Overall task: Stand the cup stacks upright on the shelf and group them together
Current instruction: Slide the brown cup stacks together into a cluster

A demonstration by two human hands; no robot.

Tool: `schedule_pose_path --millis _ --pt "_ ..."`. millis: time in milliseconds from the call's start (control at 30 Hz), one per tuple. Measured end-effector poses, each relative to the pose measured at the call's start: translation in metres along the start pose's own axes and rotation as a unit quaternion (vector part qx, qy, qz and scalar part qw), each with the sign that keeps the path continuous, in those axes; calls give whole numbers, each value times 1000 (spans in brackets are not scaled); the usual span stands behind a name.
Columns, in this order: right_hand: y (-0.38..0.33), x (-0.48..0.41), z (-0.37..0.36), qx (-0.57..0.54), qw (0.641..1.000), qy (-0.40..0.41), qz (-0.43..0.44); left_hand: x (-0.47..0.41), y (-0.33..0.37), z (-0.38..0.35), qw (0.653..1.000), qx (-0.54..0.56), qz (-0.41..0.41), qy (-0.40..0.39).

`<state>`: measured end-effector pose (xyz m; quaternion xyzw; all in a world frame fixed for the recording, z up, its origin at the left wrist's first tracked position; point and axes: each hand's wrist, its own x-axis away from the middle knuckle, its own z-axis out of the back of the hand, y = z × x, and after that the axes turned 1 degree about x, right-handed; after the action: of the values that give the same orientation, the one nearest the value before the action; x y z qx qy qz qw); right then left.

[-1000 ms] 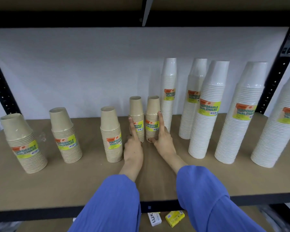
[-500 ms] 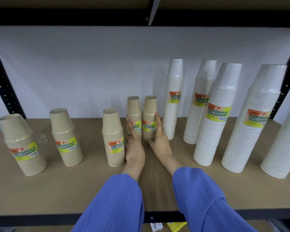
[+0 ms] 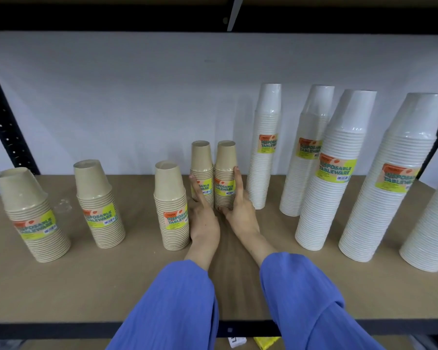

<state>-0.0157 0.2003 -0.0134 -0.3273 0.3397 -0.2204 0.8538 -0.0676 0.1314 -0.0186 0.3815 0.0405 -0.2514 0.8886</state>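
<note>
Two slim tan cup stacks stand upright side by side at the back middle of the shelf [image 3: 61, 286]: the left one [image 3: 201, 162] and the right one [image 3: 225, 170]. My left hand [image 3: 204, 218] rests its fingers against the front of the left slim stack. My right hand [image 3: 240, 210] wraps the right slim stack, with a finger up its right side. A wider tan stack [image 3: 171, 203] stands just left of my left hand. Two more tan stacks [image 3: 96, 203] [image 3: 31, 213] stand further left. Several tall white cup stacks [image 3: 264, 147] [image 3: 334, 173] stand upright on the right.
Black shelf uprights [image 3: 3, 122] flank both sides and a dark upper shelf beam [image 3: 137, 18] runs overhead. A white wall [image 3: 137, 97] closes the back. A scrap of clear wrap [image 3: 62, 205] lies between the left tan stacks. Small boxes [image 3: 266, 342] show below the shelf edge.
My head has shifted a little left, so the white stacks sit further right in view. Both hands stay at the two slim tan stacks, which remain upright together.
</note>
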Motion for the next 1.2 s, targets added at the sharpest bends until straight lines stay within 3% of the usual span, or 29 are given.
schedule_pose_path --millis 200,400,533,733,867,967,1200 --pt "0 7 3 10 1000 4 8 8 1 -5 993 -114 -26 32" --pt "-2 25 19 63 998 1 7 47 8 12 991 -82 -80 -76" --pt "-6 44 23 59 998 -11 31 73 -8 38 986 -75 -124 -84" --pt "-29 55 9 -37 996 -53 61 89 -45 101 985 -6 -162 66" --pt "-50 58 -8 -81 988 -104 78 84 -76 131 975 43 -125 178" --pt "-59 57 -19 -95 976 -165 104 70 -100 145 974 36 -87 208" --pt "-59 52 -31 -98 972 -196 85 32 -145 157 996 12 -76 54"
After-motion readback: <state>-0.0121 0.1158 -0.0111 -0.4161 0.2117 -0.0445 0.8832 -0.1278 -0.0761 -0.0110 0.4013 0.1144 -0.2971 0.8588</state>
